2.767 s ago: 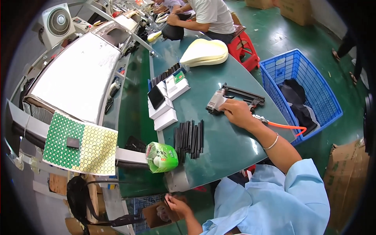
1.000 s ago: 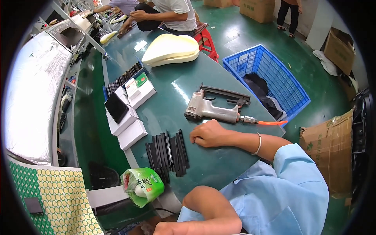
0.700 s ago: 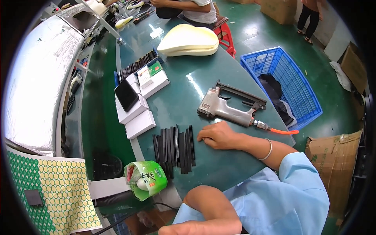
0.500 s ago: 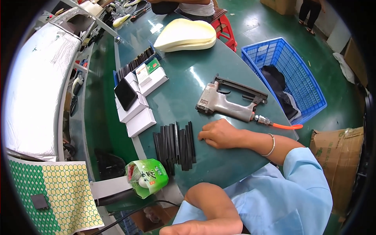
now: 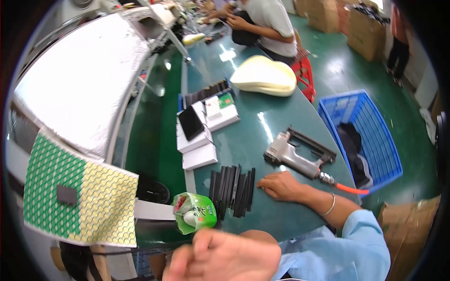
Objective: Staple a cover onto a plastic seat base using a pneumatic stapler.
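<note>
Head view: noted gun (image 5: 300, 164) on its side on table (image 5: 243, 144), just beyond right hand (image 5: 282, 185), narrow gap between; traced orange hose (image 5: 349, 189) from its handle end toward crate (image 5: 363, 124); found strips (image 5: 232, 191) in a loose row just left of right hand's fingertips; read right hand as palm down on table, digits bent and close together; cannot tell how tightly curled underneath; saw left hand (image 5: 229, 256) raised at lower edge, blurred, palm bared, digits half bent and partly parted, blocking sight of near table edge; logged green bag (image 5: 206, 211) between left hand and boxes (image 5: 200, 157), phone (image 5: 191, 122) on boxes, foam pads (image 5: 266, 77) farther along table; compared with 2.8 s ago: right hand then on gun, now off it; compared with 0.5 s ago: left hand then low at lower edge, now lifted and swung farther into view.
</note>
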Tool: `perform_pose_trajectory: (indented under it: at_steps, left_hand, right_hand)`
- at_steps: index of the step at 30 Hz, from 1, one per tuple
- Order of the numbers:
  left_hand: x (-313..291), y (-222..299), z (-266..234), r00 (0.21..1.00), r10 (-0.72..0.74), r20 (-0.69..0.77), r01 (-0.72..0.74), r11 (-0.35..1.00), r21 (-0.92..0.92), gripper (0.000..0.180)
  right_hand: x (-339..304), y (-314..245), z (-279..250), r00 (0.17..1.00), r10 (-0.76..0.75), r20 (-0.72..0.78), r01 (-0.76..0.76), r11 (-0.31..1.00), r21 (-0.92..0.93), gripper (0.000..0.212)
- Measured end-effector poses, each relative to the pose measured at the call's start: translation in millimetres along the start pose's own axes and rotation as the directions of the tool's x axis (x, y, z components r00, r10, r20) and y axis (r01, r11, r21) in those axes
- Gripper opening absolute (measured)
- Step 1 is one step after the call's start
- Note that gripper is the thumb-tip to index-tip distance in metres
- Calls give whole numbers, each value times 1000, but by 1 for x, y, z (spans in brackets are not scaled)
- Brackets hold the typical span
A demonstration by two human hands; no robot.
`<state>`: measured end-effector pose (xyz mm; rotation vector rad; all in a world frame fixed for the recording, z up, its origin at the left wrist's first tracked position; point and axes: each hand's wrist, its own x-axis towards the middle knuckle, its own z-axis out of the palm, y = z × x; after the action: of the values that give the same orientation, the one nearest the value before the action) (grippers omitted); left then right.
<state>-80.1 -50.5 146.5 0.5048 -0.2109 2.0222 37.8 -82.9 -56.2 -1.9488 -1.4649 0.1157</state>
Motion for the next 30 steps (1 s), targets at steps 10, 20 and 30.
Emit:
perform_pose_trajectory:
  at_steps: [10,20,30]
  left_hand:
    - [9,-15,-22,362,-830,423,914,406,15,49]
    - [-31,-20,-11,-324,-474,819,250,792,557,78]
    - [-79,-33,-18,-818,-362,446,-25,798,602,74]
  right_hand:
    - [11,-49,-73,825,91,-558,34,977,210,18]
    - [-23,-109,-179,-125,-216,-968,450,857,-250,20]
    - [-42,-101,-191,-73,-80,-994,662,742,-108,21]
